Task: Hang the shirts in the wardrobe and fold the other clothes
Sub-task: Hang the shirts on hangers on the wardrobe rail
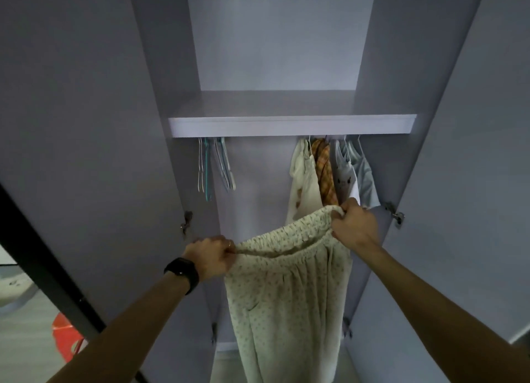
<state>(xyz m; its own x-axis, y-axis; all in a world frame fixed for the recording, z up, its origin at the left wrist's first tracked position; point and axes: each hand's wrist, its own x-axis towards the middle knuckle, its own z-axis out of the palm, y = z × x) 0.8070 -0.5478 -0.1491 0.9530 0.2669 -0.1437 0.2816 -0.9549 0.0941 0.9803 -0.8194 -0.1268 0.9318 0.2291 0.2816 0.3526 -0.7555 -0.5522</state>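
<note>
I hold up a cream garment with small dots and an elastic waistband (286, 296) in front of the open wardrobe (292, 124). My left hand (210, 256), with a black watch on the wrist, grips the waistband's left end. My right hand (354, 225) grips the right end, a little higher. The cloth hangs straight down between my arms. Several shirts (329, 176) hang on hangers at the right of the rail: a cream one, an orange checked one, a white one and a pale grey one. Their lower edges are partly hidden behind my right hand.
Several bare hangers (215, 167) hang at the left of the rail under the shelf. Both wardrobe doors (86, 124) stand open at my sides. A red object (67, 339) sits on the floor at lower left, beside a dark frame.
</note>
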